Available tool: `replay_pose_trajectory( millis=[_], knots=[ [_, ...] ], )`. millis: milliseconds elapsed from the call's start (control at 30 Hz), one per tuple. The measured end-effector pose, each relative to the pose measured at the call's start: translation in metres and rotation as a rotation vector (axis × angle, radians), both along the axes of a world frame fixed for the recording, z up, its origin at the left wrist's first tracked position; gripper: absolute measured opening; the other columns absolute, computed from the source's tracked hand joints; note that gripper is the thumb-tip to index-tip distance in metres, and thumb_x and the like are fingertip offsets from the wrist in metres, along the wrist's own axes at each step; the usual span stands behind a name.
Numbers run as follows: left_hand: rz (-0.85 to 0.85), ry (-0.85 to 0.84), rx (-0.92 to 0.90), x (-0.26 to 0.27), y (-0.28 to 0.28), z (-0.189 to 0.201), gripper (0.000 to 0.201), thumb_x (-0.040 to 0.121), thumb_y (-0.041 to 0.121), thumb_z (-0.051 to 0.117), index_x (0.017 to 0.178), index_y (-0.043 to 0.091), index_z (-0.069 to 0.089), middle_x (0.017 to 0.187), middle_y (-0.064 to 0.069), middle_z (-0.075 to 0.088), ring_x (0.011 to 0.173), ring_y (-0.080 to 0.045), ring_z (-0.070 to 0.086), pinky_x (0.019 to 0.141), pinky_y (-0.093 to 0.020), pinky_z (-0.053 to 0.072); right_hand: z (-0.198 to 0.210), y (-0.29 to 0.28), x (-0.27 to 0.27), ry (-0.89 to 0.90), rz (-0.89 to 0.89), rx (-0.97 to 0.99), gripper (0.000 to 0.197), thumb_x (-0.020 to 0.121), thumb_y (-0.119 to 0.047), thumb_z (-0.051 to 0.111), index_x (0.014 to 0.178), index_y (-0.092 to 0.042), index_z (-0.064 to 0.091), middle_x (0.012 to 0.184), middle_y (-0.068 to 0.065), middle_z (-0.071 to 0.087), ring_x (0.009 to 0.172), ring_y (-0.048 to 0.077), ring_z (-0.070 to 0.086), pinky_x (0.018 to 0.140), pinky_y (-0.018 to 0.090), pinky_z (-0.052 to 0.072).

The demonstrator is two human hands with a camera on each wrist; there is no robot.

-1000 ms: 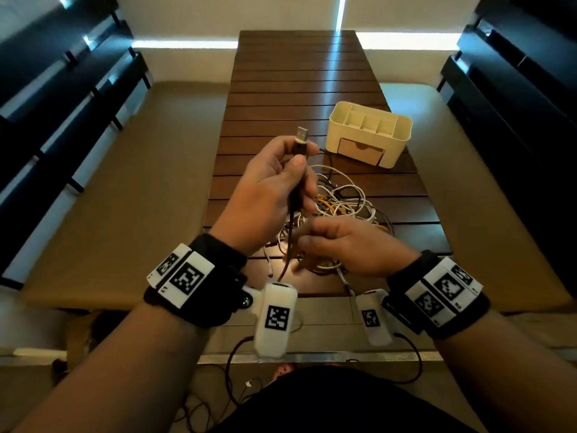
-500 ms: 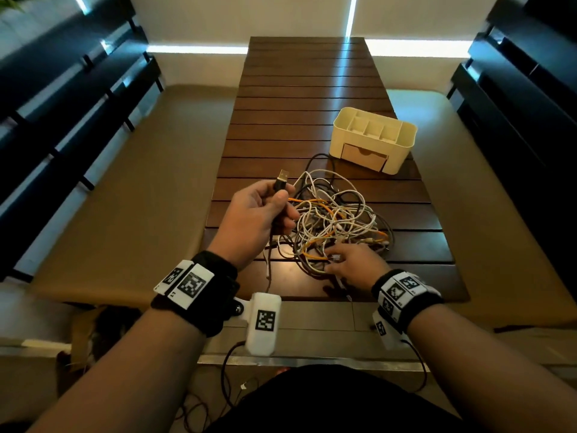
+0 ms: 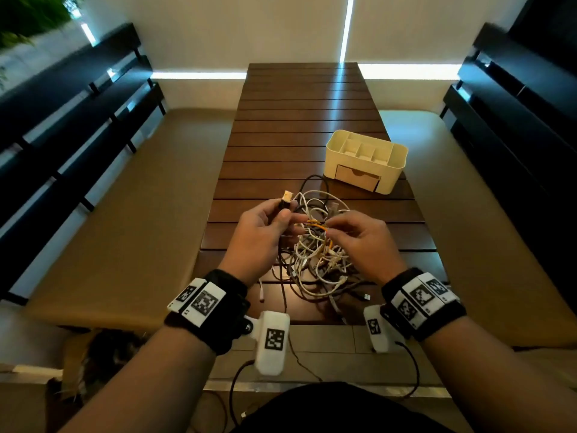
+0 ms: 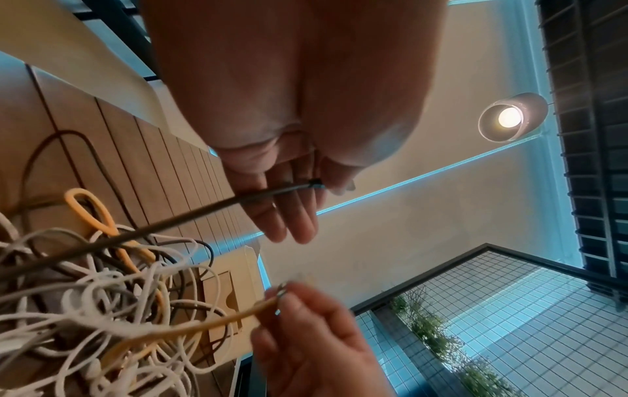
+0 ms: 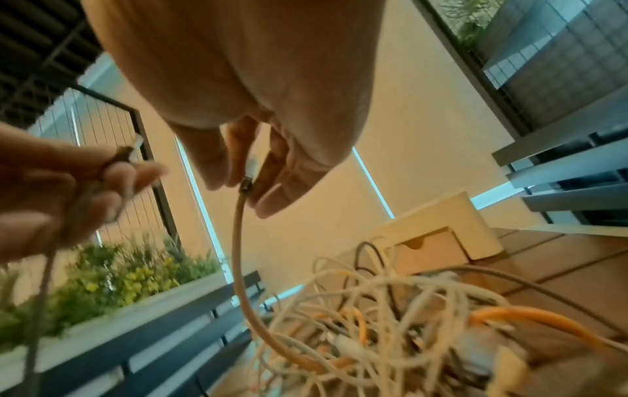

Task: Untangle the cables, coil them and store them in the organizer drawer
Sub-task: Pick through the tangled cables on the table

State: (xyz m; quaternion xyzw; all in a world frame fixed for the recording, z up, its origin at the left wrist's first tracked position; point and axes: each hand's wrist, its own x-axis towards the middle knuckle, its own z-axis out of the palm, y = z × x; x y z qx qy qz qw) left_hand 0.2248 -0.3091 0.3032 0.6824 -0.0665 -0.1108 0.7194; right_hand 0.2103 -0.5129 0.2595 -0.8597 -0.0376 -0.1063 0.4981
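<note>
A tangle of white, grey, dark and orange cables (image 3: pixel 315 254) lies on the slatted wooden table (image 3: pixel 306 120). My left hand (image 3: pixel 265 226) pinches the dark cable (image 4: pixel 190 215) just below its USB plug (image 3: pixel 285 196), which points up and away. My right hand (image 3: pixel 359 232) pinches the plug end of the orange cable (image 5: pixel 238 241), lifted just above the pile. Both cables still run down into the tangle (image 5: pixel 390 322). The cream organizer (image 3: pixel 367 159) stands beyond the pile to the right, its front drawer (image 3: pixel 357 178) closed.
Padded benches (image 3: pixel 125 229) flank the table on both sides, with dark slatted backs behind them. Loose cable ends (image 3: pixel 367 296) trail toward the table's near edge. The far half of the table is bare wood.
My right hand left the near edge of the pile and came up holding the orange cable's end. My left hand stayed low beside the pile with the dark USB cable.
</note>
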Motion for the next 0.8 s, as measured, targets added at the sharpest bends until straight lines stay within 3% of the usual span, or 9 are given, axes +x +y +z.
replay_pose_trajectory(
  millis=[100,233,300,467,633,800],
  knots=[
    [-0.025,-0.073,0.031,-0.002,-0.01,0.003,0.018,0.1,0.009,0.054,0.111,0.015,0.067,0.099,-0.003,0.076,0.091,-0.016,0.07,0.082,-0.035,0.06,0.023,0.007,0.001,-0.021,-0.007,0.132,0.023,0.087,-0.008,0.073,0.09,-0.029,0.064,0.088,-0.003,0.069,0.082,0.011,0.069,0.074,0.03,0.059],
    [-0.001,-0.143,-0.009,0.0,-0.017,0.009,0.016,0.095,0.009,0.063,0.104,0.019,0.071,0.098,-0.003,0.076,0.091,-0.015,0.072,0.077,-0.028,0.059,0.042,0.013,0.002,-0.053,-0.024,0.317,0.034,0.082,-0.01,0.079,0.093,-0.033,0.057,0.087,0.0,0.069,0.084,0.018,0.071,0.075,0.036,0.06],
    [0.014,-0.149,-0.041,0.003,-0.019,0.01,0.016,0.093,0.009,0.065,0.103,0.019,0.073,0.097,-0.004,0.076,0.09,-0.016,0.072,0.075,-0.029,0.058,0.05,0.016,0.003,-0.049,0.007,0.306,0.029,0.082,-0.012,0.078,0.093,-0.032,0.06,0.087,-0.002,0.071,0.083,0.014,0.071,0.075,0.032,0.06],
    [0.035,-0.171,-0.085,0.01,-0.023,0.01,0.019,0.091,0.008,0.068,0.105,0.019,0.075,0.102,-0.006,0.076,0.098,-0.026,0.072,0.084,-0.043,0.06,0.056,0.021,0.004,-0.095,0.027,0.273,0.018,0.085,-0.014,0.077,0.09,-0.028,0.066,0.082,-0.009,0.072,0.075,0.007,0.07,0.067,0.021,0.056],
    [0.021,-0.148,-0.141,0.015,-0.02,0.011,0.021,0.084,0.004,0.072,0.105,0.008,0.073,0.099,-0.011,0.077,0.096,-0.027,0.073,0.083,-0.037,0.059,0.055,0.024,0.005,-0.102,0.081,0.289,0.016,0.086,-0.014,0.076,0.089,-0.026,0.066,0.08,-0.013,0.071,0.075,0.005,0.07,0.067,0.018,0.055],
    [-0.005,-0.11,-0.157,0.022,-0.018,0.014,0.028,0.076,0.013,0.075,0.103,0.004,0.073,0.095,-0.012,0.077,0.09,-0.027,0.074,0.078,-0.032,0.06,0.057,0.023,0.012,-0.122,0.12,0.272,0.014,0.087,-0.011,0.074,0.091,-0.022,0.068,0.081,-0.014,0.071,0.075,0.004,0.069,0.066,0.016,0.054]
  ],
)
